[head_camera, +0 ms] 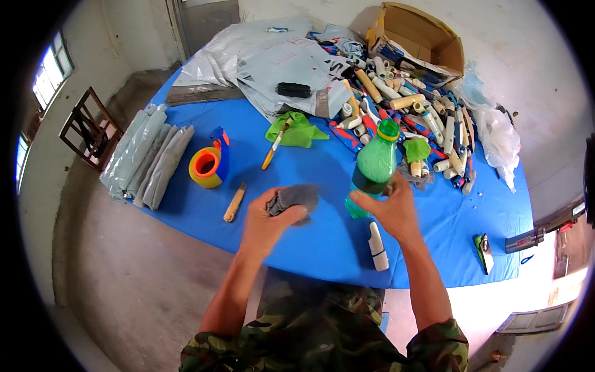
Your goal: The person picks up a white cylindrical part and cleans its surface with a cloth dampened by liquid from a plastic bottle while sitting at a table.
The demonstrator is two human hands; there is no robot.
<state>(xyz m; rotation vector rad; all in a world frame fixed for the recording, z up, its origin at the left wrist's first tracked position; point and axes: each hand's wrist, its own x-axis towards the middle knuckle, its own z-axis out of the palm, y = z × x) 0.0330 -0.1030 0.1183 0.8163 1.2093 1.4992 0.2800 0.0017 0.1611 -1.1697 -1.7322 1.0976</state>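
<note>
My left hand (268, 223) grips a folded dark grey cloth (295, 197) above the middle of the blue-covered table (307, 251). In my right hand (393, 207) is a green plastic bottle (375, 160) with a dark band and a yellow ring at its neck. A white handle-shaped piece with a dark line around it (378, 246) lies below the bottle, near the front edge. To the left of my left hand lies a knife with a tan handle (234, 202). Farther back, a yellow marker or brush (276, 144) rests partly on a bright green cloth (297, 130).
A tape dispenser (209, 166) and rolled plastic bags (148, 156) lie at left. Plastic sheeting (283, 65) spreads at the back. Many handles (409, 102) are heaped before a cardboard box (420, 35). A phone-like object (486, 253) and a cylinder (524, 240) lie at right.
</note>
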